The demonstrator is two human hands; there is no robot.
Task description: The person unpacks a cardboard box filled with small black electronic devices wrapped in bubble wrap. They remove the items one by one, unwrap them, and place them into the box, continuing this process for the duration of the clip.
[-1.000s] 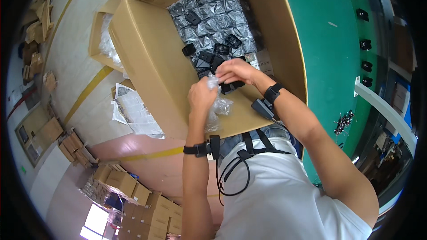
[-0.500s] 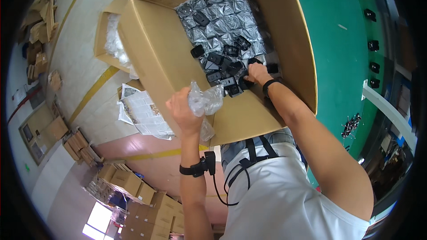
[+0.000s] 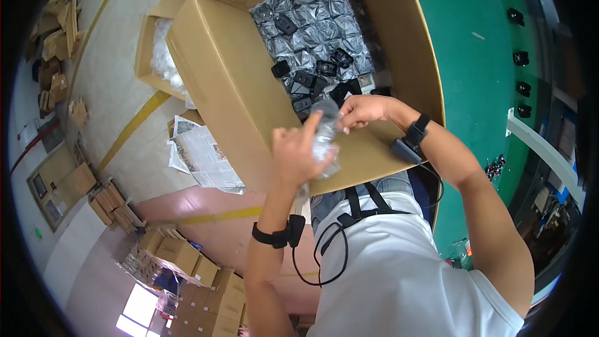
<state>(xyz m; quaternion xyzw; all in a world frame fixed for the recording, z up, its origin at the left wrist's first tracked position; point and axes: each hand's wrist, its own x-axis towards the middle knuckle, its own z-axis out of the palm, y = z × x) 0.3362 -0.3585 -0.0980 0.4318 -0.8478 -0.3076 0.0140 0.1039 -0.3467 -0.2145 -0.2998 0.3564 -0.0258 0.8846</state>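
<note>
My left hand (image 3: 298, 155) grips a crumpled clear plastic bag (image 3: 324, 136) in front of a large open cardboard box (image 3: 231, 87). My right hand (image 3: 362, 111) pinches the top of the same bag at the box's near edge. Inside the box lie several small black parts (image 3: 312, 78) on a layer of silvery grey bagged items (image 3: 318, 19). Both wrists carry black bands, each with a small device attached.
A smaller open carton with clear plastic bags (image 3: 159, 56) stands left of the big box. Printed paper sheets (image 3: 199, 153) lie on the floor below it. Green floor (image 3: 474, 56) runs on the right. Stacked cartons (image 3: 181, 256) sit at the lower left.
My right hand came back out of the box and joined the bag. My left hand shifted right with the bag, toward the box's near edge.
</note>
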